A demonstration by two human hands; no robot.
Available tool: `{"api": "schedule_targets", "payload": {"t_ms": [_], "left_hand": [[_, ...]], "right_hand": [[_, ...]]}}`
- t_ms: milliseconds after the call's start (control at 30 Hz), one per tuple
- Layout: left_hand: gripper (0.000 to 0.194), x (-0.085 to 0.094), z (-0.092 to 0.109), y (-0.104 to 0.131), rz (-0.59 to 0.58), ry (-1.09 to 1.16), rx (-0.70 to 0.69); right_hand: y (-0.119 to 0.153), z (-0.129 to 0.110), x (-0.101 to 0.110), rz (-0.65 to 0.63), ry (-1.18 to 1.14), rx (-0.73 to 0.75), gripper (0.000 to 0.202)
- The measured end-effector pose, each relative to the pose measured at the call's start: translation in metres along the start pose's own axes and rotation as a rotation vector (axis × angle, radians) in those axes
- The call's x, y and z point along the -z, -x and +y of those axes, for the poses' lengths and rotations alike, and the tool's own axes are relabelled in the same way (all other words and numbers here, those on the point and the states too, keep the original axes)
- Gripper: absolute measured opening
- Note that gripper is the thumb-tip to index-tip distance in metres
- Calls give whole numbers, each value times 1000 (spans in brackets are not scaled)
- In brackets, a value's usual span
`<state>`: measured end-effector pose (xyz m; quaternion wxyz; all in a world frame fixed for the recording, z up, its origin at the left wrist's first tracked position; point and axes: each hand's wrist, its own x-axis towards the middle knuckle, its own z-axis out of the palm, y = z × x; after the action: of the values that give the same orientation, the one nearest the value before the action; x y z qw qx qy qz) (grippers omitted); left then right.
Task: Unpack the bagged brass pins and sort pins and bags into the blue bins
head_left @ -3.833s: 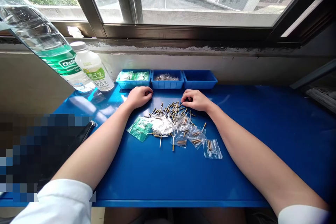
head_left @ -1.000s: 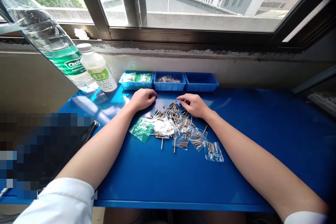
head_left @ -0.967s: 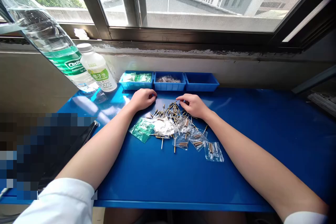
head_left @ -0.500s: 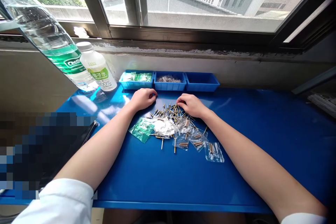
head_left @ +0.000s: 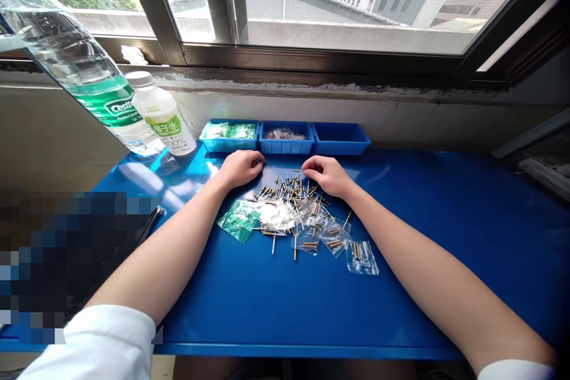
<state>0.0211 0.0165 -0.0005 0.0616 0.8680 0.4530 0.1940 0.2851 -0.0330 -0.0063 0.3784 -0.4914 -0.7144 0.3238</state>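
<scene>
A loose pile of small brass-and-steel rivets (head_left: pixel 289 188) lies on the blue table (head_left: pixel 276 303). My left hand (head_left: pixel 240 167) rests curled at the pile's far left edge, fingers tucked under, nothing visible in it. At the pile's far right edge sits my right hand (head_left: pixel 326 174), its fingertips drawn together and touching the rivets; whether it pinches one is hidden. In front of the pile lie a green bag (head_left: pixel 238 219), crumpled clear bags (head_left: pixel 276 214) and small clear bags with rivets inside (head_left: pixel 332 236), one of them off to the right (head_left: pixel 361 257).
Three blue bins stand at the back: the left one (head_left: pixel 209 143) holds green bags, the middle one (head_left: pixel 285 145) clear bags, the right one (head_left: pixel 341 146) looks empty. A large water bottle (head_left: pixel 89 80) and a small white bottle (head_left: pixel 162 122) stand back left. A window wall rises behind.
My right hand has shifted slightly along the far edge of the rivet pile, its fingers working at the rivets. My left hand has stayed curled in place.
</scene>
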Motion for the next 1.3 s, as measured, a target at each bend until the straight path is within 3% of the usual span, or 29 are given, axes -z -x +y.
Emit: {"api": "schedule_targets", "payload": {"t_ms": [167, 300, 533, 767, 933, 1300], "left_hand": [[29, -2, 15, 0, -14, 68, -166], [27, -6, 21, -2, -20, 84, -162], [27, -6, 18, -2, -32, 89, -129], [28, -4, 20, -2, -50, 79, -114], [28, -4, 20, -3, -56, 81, -110], [27, -5, 19, -3, -49, 83, -103]], "right_hand": [[-2, 2, 5, -62, -219, -73, 26], [-2, 2, 4, 9, -306, -110, 30], [-10, 19, 3, 582, -247, -105, 29], [-19, 41, 23, 888, -88, -161, 29], [-22, 52, 30, 938, -63, -204, 28], [-22, 47, 28, 939, -75, -237, 31]]}}
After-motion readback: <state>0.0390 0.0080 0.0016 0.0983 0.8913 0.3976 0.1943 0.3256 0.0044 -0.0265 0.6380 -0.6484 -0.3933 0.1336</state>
